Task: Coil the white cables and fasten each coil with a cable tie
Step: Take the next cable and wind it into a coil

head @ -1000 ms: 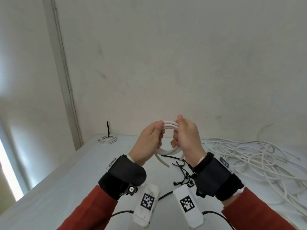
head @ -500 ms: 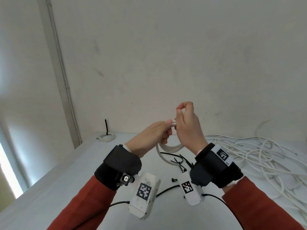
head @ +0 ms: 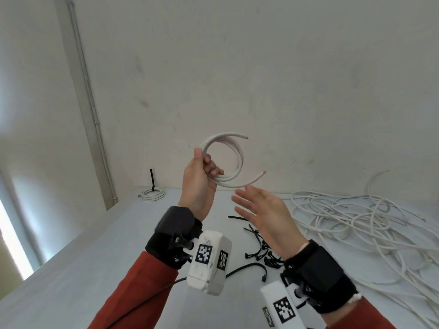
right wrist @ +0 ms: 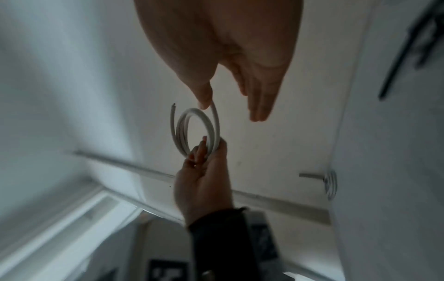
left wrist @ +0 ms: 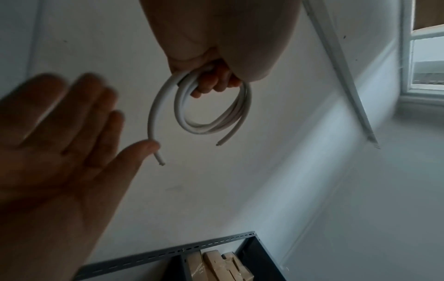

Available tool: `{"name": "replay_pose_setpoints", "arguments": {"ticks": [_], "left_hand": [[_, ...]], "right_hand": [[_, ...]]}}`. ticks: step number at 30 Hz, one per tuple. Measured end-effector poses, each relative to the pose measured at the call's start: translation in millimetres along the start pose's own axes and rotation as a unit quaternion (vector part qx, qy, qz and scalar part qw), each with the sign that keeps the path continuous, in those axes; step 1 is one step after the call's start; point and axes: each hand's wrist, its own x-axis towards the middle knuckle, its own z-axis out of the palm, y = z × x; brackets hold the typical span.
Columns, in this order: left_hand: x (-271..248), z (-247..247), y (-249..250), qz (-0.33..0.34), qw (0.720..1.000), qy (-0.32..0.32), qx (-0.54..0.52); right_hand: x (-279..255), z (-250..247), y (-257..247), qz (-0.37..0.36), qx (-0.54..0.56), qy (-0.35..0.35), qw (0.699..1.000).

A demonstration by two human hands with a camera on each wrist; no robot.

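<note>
My left hand (head: 202, 176) is raised above the table and grips a small coil of white cable (head: 238, 160) (left wrist: 230, 116) (right wrist: 211, 129), fingers curled through the loop. Both cable ends stick out free. My right hand (head: 259, 207) hangs just below the coil, flat and holding nothing; its thumb tip (left wrist: 144, 148) lies against one loose end in the wrist views. Several black cable ties (head: 259, 248) lie on the table under the hands. A heap of loose white cables (head: 356, 224) spreads on the right.
A finished white coil with a black tie (head: 153, 193) lies at the table's far left corner, near the wall. The grey table (head: 95, 257) has bare surface on the left. A metal shelf with cartons (left wrist: 216, 262) shows in the left wrist view.
The right hand has let go of the coil and dropped below it, fingers spread. The left hand has lifted the coil higher and turned it, holding it alone.
</note>
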Motion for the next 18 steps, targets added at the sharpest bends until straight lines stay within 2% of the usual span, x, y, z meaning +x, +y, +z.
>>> {"name": "replay_pose_setpoints", "arguments": {"ticks": [3, 6, 10, 14, 18], "left_hand": [[-6, 1, -8, -0.009, 1.0, 0.009, 0.008], [-12, -1, -12, -0.007, 1.0, -0.007, 0.014], [-17, -3, -16, -0.031, 0.998, -0.055, -0.006], [-21, -5, -24, -0.037, 0.998, -0.044, 0.011], [-19, -7, -29, -0.055, 0.998, -0.01, -0.017]], "right_hand": [[3, 10, 0, -0.043, 0.089, 0.012, 0.995], [9, 16, -2, -0.074, 0.11, 0.064, 0.989], [14, 17, -3, -0.069, 0.107, 0.11, 0.986], [19, 12, -5, -0.061, 0.044, 0.065, 0.995], [18, 10, -9, -0.064, 0.059, 0.003, 0.996]]}}
